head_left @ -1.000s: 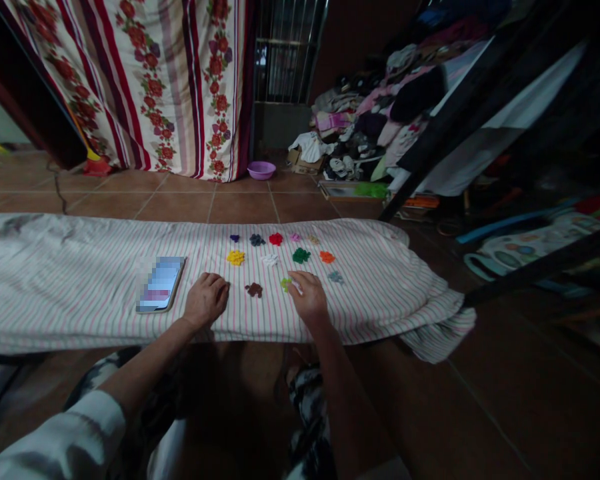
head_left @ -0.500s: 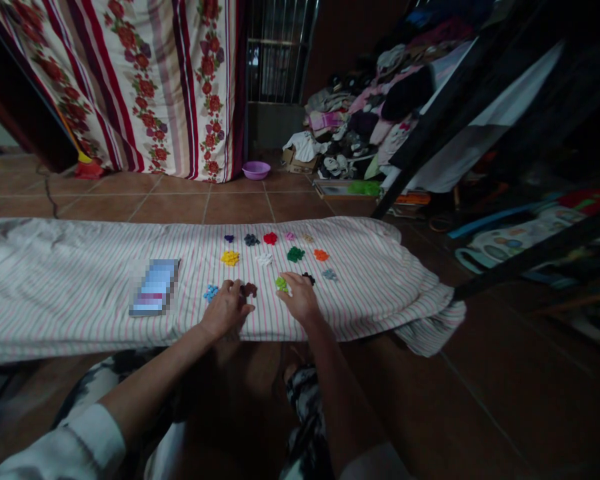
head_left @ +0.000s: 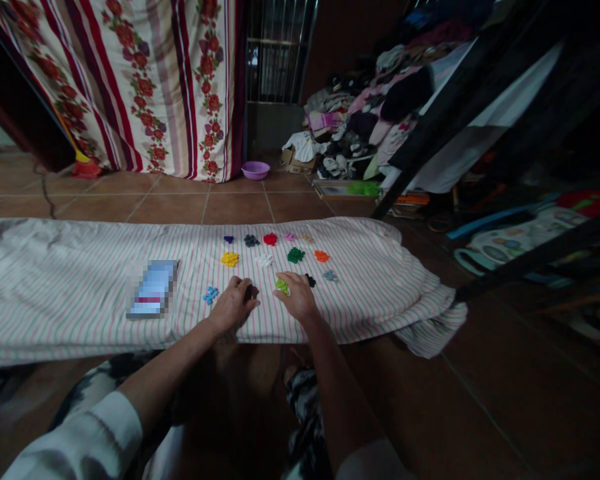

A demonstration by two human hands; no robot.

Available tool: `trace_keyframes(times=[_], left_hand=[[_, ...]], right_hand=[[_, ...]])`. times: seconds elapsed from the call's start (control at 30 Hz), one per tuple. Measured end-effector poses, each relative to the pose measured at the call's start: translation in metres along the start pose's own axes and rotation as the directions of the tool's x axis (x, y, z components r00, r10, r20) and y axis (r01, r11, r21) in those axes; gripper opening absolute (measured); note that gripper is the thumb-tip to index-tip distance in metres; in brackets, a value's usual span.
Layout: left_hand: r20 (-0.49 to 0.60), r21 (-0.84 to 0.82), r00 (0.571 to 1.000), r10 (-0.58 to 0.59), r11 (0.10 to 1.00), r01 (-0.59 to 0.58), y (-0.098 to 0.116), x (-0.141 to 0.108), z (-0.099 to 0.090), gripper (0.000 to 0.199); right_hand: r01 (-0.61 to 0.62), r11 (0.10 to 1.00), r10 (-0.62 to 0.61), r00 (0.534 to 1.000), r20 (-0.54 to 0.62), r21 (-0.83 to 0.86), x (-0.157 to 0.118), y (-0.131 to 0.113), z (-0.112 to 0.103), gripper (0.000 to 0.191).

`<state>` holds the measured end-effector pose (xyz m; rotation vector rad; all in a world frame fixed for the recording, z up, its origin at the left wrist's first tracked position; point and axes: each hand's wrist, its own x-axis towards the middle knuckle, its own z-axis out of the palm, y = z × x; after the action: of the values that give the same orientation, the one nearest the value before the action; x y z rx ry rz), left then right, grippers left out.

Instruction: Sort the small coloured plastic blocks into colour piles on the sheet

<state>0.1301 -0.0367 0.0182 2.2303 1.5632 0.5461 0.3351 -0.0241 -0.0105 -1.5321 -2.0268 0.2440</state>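
Small piles of coloured pieces lie on a striped cloth. My left hand is over the near side of the dark brown pile, thumb and fingers apart around it. To its left is the light blue pile. My right hand rests with spread fingers at the lime green pile, partly covering it. Just right of that hand sits a black pile. Farther back are yellow, white, dark green and orange piles.
A phone-like device with a blurred screen lies left of the piles. The back row includes a red pile, and a grey pile is at the right. Beyond the cloth are a purple basin and heaped clothes.
My left hand has moved right, away from the light blue pile and over the brown one. More of the light blue pile shows. My right hand has barely moved.
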Motion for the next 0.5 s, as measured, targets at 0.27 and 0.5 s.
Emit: trace_keyframes(times=[0.27,0.5], left_hand=[[0.097,0.142,0.995,0.028,0.989,-0.042,0.011,0.007,-0.004,0.033],[0.129,0.204,0.99,0.053,0.976,-0.079,0.013,0.003,-0.007,0.042]], right_hand=[[0.005,1.0,-0.006,0.999,0.051,0.019,0.004,-0.003,0.001,0.02],[0.033,0.999,-0.033,0.999,-0.001,0.02,0.001,0.0,0.001,0.026]])
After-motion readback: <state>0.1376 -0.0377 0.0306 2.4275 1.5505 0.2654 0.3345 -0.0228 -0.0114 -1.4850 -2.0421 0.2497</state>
